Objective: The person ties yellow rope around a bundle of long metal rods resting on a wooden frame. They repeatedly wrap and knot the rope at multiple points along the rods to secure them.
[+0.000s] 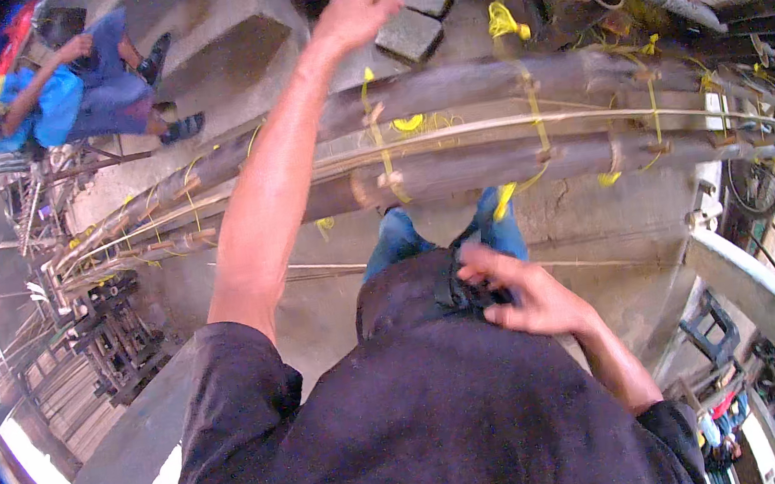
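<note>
Stretched far forward past two dark bamboo poles (456, 172), my left hand (360, 15) has its fingers curled closed; what they hold, if anything, is hidden. The poles run side by side across in front of me, with thin pale strips (585, 115) between them. Yellow ties (381, 141) cross from pole to pole. At my waist, my right hand (524, 293) is somewhat blurred, its fingers apart, beside a black pouch-like thing (456, 284) on my dark shirt. I cannot tell whether it touches that.
Beyond the poles lie grey blocks (411, 36) and a bundle of yellow cord (503, 20). At the far left sits another person (84, 95) in blue clothes. Stacked timber (119, 343) stands to the left, a pale ledge (761, 288) and a bicycle wheel (756, 187) to the right.
</note>
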{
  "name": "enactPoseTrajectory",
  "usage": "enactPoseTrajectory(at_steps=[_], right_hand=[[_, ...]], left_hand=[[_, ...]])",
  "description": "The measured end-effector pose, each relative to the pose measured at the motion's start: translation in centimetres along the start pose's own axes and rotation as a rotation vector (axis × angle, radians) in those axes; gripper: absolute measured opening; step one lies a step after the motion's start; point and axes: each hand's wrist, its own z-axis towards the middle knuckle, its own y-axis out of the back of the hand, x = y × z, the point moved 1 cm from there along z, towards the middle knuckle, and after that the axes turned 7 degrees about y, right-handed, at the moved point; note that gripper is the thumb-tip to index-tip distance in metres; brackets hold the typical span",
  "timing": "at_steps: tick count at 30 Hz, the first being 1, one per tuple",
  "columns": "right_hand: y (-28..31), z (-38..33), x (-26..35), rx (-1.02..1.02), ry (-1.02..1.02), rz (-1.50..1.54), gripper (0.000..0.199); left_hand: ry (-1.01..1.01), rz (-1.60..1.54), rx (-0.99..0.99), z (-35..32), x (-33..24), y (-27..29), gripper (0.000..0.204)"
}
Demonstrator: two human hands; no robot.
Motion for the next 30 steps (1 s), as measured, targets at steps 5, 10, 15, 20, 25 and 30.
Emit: enactPoseTrajectory(at_steps=[5,10,15,20,25,30], right_hand=[[-6.0,10.9,-7.1,-0.402,-0.065,0.113,0.03],[-3.4,13.1,15.8,-0.095,-0.132,-0.984,0.02],[-2.1,26.6,17.5,0.089,0.41,-1.026,0.03],[4.5,29.6,5.2,-0.227,0.087,-0.95,0.04],[-2.4,19.0,5.3,-0.193,0.331,-0.294,0.025],[-7.7,16.9,-6.8,0.012,0.323,-0.809,0.021]], left_hand=[[-0.09,-0.187,0.006,-9.4,0.5,3.8,0.043],[-0.244,-0.105,-0.116,-21.6,3.0,-0.7,0.022],[-0.031,0.043,-0.096,-21.5,0.5,-1.0,0.025],[-0.13,0.005,-0.22,-21.5,0.2,-2.0,0.024],[-0.057,0.067,-0.214,-21.4,1.3,-2.2,0.025],[0.059,-0.738,0.007,-18.6,-1.0,-0.1,0.028]])
